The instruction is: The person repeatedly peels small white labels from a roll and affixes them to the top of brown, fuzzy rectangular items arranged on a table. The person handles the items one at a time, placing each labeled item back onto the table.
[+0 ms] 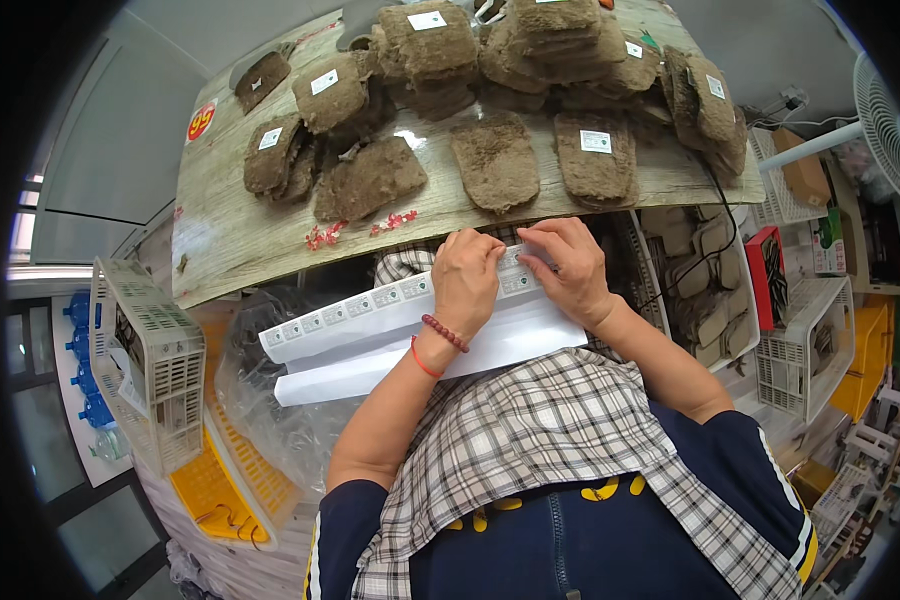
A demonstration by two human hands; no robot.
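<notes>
A white sheet of stickers [370, 305] lies across my lap, partly rolled, with a row of small printed labels along its far edge. My left hand [467, 277] is closed on that edge, fingertips pinched together. Beside it, my right hand [575, 270] pinches the same edge near its right end; whether a label is coming loose between the fingers is hidden. Just beyond the hands, on the table, are a bare brown fuzzy pad [495, 165] and a similar pad [595, 175] bearing a white label.
Stacks of brown pads [430, 50] cover the far part of the table [235, 225]. White plastic crates [160, 370] stand at left, near a yellow crate [225, 500]. At right are a bin of pads [705, 270], a red box [767, 275] and a fan [895, 125].
</notes>
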